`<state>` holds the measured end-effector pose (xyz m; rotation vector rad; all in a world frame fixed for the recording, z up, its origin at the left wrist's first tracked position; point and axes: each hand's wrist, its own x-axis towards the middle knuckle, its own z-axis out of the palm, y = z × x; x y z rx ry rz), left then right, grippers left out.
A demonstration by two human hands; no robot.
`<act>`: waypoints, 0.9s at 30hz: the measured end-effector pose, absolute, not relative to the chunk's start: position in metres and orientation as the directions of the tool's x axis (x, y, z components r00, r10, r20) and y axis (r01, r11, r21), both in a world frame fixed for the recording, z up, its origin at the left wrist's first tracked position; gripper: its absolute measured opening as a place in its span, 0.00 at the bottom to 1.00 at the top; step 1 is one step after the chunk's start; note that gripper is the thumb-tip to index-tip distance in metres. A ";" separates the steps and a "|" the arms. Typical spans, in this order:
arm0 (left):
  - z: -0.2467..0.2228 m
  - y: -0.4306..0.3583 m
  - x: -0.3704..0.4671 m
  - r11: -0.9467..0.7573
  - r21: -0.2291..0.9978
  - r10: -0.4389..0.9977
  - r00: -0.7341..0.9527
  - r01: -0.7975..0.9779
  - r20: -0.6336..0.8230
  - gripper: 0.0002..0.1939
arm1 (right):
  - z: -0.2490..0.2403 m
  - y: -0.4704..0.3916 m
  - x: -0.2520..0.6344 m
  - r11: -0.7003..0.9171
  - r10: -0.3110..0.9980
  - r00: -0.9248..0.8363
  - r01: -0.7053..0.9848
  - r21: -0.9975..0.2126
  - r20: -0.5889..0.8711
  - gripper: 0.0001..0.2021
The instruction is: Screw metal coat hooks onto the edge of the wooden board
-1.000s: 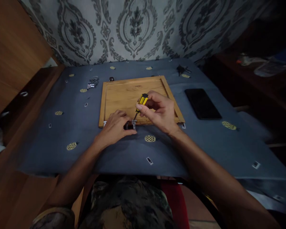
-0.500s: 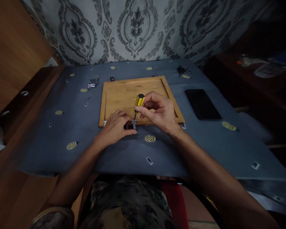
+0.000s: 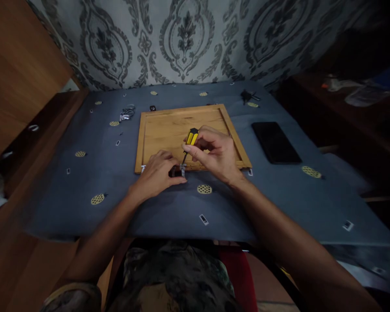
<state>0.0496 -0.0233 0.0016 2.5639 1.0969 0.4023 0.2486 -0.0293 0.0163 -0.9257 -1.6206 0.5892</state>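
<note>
My right hand (image 3: 216, 151) pinches the yellow-and-black handle of a small screwdriver (image 3: 192, 137). The screwdriver leans slightly, its shaft pointing down to a small metal fitting (image 3: 183, 169) at the near edge of a framed wooden panel (image 3: 169, 125). My left hand (image 3: 160, 171) grips this fitting between thumb and fingers, resting against the panel's near edge. Its fingers partly cover the fitting, so its exact kind is unclear. Whether the tip sits in a screw is too small to tell.
A blue tablecloth (image 3: 104, 173) with pineapple prints covers the table. A black tablet-like slab (image 3: 276, 142) lies right of the panel. Loose metal pieces (image 3: 126, 113) are at the back left, and a dark object like keys (image 3: 249, 96) at the back right. Patterned wallpaper (image 3: 185, 39) rises behind.
The screwdriver handle has tilted a little further to the right, and my right fingers have shifted slightly around it. My left hand and the panel stay in place.
</note>
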 end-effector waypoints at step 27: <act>0.008 -0.026 0.051 -0.641 0.409 0.741 0.663 0.650 0.107 0.16 | 0.025 -0.036 0.247 0.542 0.798 0.120 0.286 -0.790 0.591 0.21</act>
